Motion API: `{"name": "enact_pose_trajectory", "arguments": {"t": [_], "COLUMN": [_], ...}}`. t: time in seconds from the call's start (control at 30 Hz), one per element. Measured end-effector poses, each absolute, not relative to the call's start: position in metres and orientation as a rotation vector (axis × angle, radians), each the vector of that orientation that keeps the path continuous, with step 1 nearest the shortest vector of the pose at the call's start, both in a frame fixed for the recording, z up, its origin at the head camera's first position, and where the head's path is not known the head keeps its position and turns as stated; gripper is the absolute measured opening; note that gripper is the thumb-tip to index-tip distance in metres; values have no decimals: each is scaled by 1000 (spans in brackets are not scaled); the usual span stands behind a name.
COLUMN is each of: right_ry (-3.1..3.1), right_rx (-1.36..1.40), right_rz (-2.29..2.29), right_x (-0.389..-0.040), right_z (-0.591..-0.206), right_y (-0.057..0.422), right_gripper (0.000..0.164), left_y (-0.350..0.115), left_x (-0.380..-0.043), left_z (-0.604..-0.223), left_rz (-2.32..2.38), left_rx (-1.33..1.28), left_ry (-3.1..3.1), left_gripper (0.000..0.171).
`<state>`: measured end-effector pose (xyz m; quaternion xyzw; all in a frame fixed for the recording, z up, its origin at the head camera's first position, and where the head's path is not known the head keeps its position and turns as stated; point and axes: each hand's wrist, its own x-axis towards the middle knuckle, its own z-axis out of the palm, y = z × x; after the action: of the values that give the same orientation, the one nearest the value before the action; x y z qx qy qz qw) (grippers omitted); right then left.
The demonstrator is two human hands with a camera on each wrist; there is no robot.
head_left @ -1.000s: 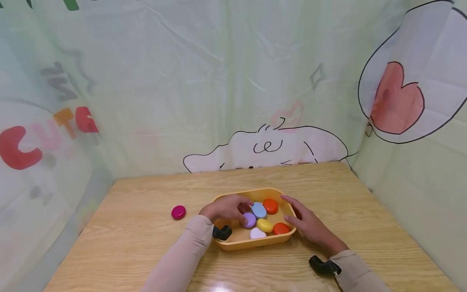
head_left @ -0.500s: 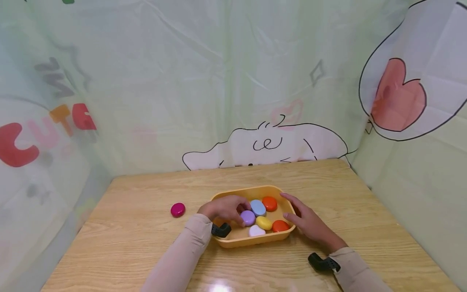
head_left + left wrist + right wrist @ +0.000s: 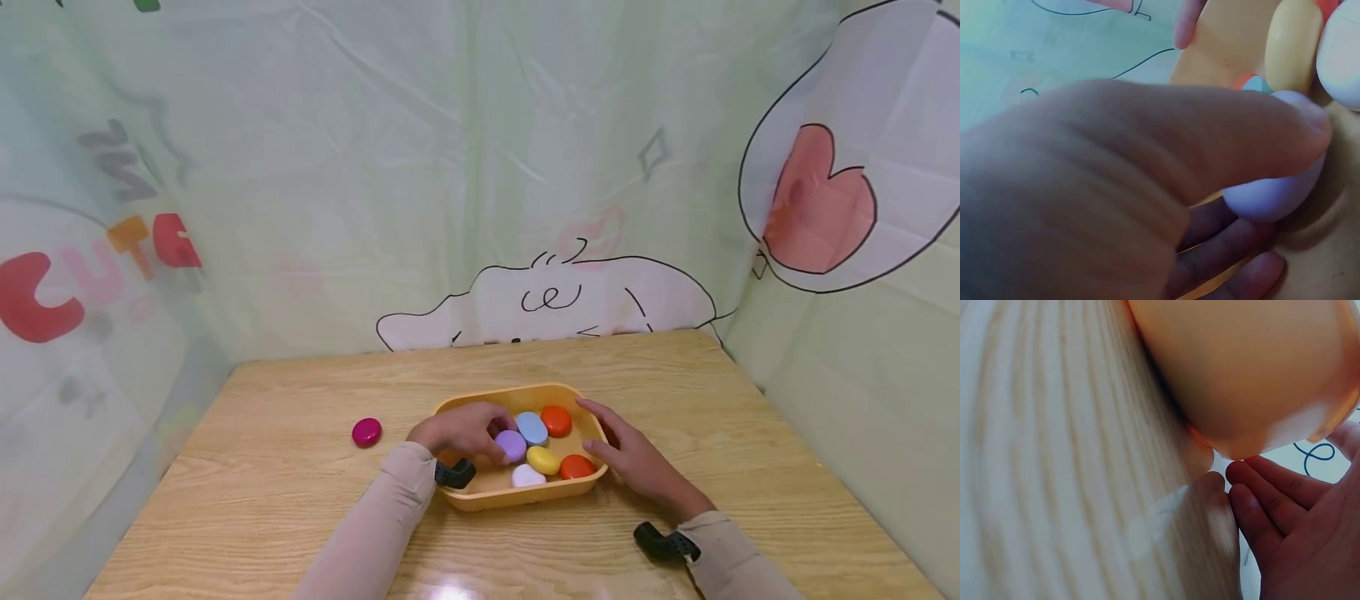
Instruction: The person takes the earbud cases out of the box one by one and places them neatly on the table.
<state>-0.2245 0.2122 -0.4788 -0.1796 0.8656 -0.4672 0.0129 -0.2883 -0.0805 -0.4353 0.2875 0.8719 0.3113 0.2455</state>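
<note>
A shallow yellow-orange tray [image 3: 517, 502] rests on the wooden table with several smooth, pebble-like pieces in it. My left hand [image 3: 465, 427] reaches over its left side and pinches a purple pebble-shaped piece [image 3: 512, 447]. In the left wrist view, the thumb lies across the top of this purple piece [image 3: 1272, 201], with other fingers beneath and beside it. Near it are a light blue piece [image 3: 532, 429], a yellow one [image 3: 543, 460] and a white one [image 3: 528, 477]. My right hand [image 3: 636, 454] rests at the tray's right end, fingers nearly straight, thumb at the rim.
A magenta round piece [image 3: 367, 432] lies on the table [image 3: 285, 492], left of the tray. Inside the tray, one red-orange piece [image 3: 557, 421] sits toward the back and another [image 3: 577, 467] near the front right. A printed curtain [image 3: 315, 208] stands behind and beside the table.
</note>
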Motion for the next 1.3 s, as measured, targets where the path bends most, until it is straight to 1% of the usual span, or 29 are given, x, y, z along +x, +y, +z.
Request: {"name": "enact_pose_trajectory", "arguments": {"t": [0.33, 0.53, 0.73, 0.87, 1.07, 1.3], "right_ry": [2693, 2695, 2694, 2704, 2695, 2688], "right_rx": [-583, -579, -585, -593, -595, -598], "right_rz": [-1460, -1461, -1464, -1458, -1457, -1464], "right_x": [-225, -225, -225, -226, -227, -227], "right_z": [-479, -480, -481, -482, -482, -481], "right_y": [212, 212, 212, 213, 213, 213], "right_gripper": [61, 61, 61, 61, 61, 61], "left_y": [-85, -86, -89, -91, -95, -98], "left_x": [-291, -290, -290, -290, -291, -292], "left_z": [-436, -434, -434, -434, -434, -434], "left_rz": [976, 1142, 1279, 1353, 1502, 1610], "left_rx": [808, 824, 856, 815, 760, 794], "left_ry": [2340, 2362, 2380, 2393, 2416, 2410], "left_gripper": [36, 38, 44, 48, 50, 53]}}
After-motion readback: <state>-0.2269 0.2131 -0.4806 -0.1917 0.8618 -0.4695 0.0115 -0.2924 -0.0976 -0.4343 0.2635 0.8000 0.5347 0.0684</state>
